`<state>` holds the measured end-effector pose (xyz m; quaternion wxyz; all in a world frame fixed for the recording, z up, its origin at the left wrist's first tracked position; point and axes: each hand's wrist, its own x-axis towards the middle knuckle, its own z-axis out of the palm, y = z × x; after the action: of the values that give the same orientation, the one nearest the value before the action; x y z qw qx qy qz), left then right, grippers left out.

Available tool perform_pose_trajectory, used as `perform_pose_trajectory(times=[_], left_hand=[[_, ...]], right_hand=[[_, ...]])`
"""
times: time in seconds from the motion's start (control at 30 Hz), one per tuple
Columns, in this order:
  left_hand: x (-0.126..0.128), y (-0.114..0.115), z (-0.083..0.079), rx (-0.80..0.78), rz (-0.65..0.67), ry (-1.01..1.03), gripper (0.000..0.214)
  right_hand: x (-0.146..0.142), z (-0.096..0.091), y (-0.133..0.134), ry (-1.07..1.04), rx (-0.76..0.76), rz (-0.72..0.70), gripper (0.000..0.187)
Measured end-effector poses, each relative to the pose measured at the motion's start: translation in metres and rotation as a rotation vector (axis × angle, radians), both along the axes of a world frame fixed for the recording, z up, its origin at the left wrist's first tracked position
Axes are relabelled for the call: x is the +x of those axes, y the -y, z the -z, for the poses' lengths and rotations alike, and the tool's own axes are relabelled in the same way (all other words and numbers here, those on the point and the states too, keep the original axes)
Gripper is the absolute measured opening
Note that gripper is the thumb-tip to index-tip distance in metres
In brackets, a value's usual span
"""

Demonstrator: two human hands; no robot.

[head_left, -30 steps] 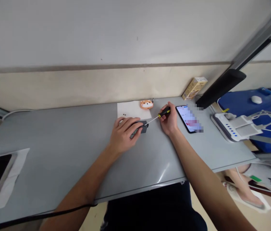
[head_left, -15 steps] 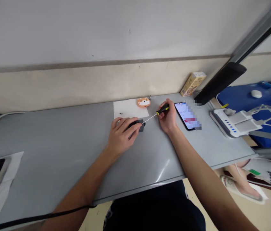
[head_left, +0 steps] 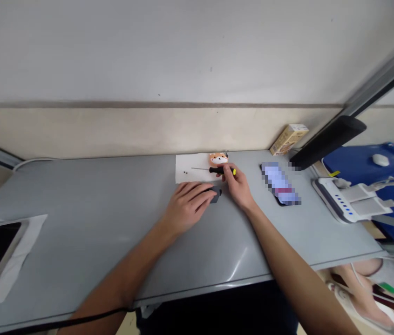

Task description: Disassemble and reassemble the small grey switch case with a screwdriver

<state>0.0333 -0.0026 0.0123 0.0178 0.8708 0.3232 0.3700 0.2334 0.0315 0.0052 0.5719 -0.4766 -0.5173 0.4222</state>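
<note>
Black-handled screwdriver (head_left: 218,170) in right hand (head_left: 237,186) over white paper (head_left: 192,168).

text: none legible | phone (head_left: 281,184) screen: blurred out | yellow carton (head_left: 288,138) by wall: print too small

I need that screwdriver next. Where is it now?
Head view, far centre of the table: the screwdriver sits in the right hand, its shaft over the white paper, just in front of the orange animal-face case.
</note>
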Motion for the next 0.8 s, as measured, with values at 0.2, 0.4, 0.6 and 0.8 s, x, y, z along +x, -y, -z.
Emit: perform_pose_trajectory(times=[0.2, 0.4, 0.6, 0.8], left_hand=[[-0.015, -0.003, -0.007, -0.053, 0.07, 0.001, 0.03], [-0.04, -0.01, -0.016, -0.316, 0.084, 0.017, 0.035], [-0.037, -0.022, 0.011, -0.582, -0.009, 0.357, 0.02], [-0.039, -0.027, 0.022, -0.62, -0.074, 0.303, 0.023]], right_hand=[[-0.006, 0.0, 0.006, 0.03, -0.017, -0.122, 0.035], [-0.001, -0.002, 0.004, 0.001, -0.035, -0.013, 0.041], [0.009, 0.005, -0.006, -0.328, -0.12, 0.128, 0.043], [0.019, 0.007, -0.014, -0.52, -0.161, 0.194, 0.039]])
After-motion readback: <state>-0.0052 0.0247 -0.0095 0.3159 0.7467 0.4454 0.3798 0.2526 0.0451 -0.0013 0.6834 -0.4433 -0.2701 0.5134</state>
